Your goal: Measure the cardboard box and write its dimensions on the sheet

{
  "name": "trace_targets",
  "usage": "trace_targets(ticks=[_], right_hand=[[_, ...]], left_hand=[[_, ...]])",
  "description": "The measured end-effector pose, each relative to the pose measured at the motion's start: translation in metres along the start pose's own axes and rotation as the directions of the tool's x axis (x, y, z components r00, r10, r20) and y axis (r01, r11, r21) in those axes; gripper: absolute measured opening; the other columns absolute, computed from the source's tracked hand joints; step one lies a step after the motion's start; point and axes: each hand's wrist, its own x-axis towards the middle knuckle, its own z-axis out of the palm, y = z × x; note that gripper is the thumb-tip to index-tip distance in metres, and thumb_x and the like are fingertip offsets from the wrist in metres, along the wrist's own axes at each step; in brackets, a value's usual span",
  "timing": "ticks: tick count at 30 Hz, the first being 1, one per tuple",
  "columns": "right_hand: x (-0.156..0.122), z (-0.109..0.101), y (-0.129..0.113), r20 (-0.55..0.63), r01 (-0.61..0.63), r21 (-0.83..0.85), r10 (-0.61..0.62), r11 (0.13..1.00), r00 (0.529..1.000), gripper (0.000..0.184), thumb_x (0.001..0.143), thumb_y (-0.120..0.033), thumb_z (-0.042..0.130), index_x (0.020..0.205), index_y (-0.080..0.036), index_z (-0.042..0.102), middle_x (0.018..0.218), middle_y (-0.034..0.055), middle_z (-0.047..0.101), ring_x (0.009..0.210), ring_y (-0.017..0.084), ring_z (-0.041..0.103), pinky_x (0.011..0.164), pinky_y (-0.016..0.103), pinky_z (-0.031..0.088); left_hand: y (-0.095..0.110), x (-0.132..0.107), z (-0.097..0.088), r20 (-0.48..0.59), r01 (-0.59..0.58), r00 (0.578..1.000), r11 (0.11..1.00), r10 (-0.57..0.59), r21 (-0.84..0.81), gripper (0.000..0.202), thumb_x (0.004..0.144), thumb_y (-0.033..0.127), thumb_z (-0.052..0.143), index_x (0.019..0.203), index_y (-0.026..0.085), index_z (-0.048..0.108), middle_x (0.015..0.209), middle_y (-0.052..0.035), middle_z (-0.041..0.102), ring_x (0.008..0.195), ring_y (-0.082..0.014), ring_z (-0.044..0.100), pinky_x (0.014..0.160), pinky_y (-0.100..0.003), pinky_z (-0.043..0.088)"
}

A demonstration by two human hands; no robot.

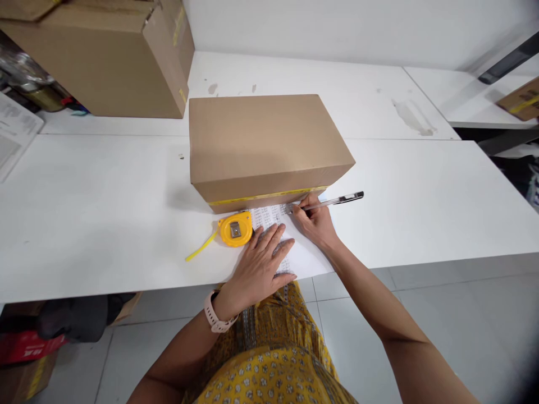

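Note:
My right hand [315, 223] is closed around a pen [341, 200] with a clear barrel and black end, its tip down on a sheet of paper [309, 255]. Rows of small handwriting cover part of that sheet. Flat on the paper lies my left hand [266, 259], fingers spread and holding nothing. Just left of its fingertips sits a yellow tape measure [236, 229], with a yellow wrist strap trailing onto the table. Directly behind the paper stands a closed cardboard box [269, 140] with yellow tape along its lower front; the sheet's far edge meets or passes under it.
The white table [421, 207] has its front edge close to my body. A larger cardboard box [105, 67] stands at the back left, beside assorted items. Another small box [522, 101] is at the far right. A white wall rises behind.

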Motion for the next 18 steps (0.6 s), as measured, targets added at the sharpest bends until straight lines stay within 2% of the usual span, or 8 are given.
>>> trace_targets(ticks=[18], right_hand=[[0.0005, -0.0005, -0.0032, -0.013, -0.006, -0.020, 0.005, 1.000, 1.000, 0.022, 0.086, -0.030, 0.061, 0.071, -0.024, 0.045, 0.057, -0.0061, 0.043, 0.053, 0.011, 0.038, 0.052, 0.028, 0.029]], left_hand=[[-0.0002, 0.0007, -0.0005, -0.004, -0.006, 1.000, 1.000, 0.007, 0.019, 0.069, 0.095, 0.056, 0.062, 0.148, 0.015, 0.048, 0.166, -0.0193, 0.031, 0.154, -0.0332, 0.028, 0.125, -0.056, 0.022]])
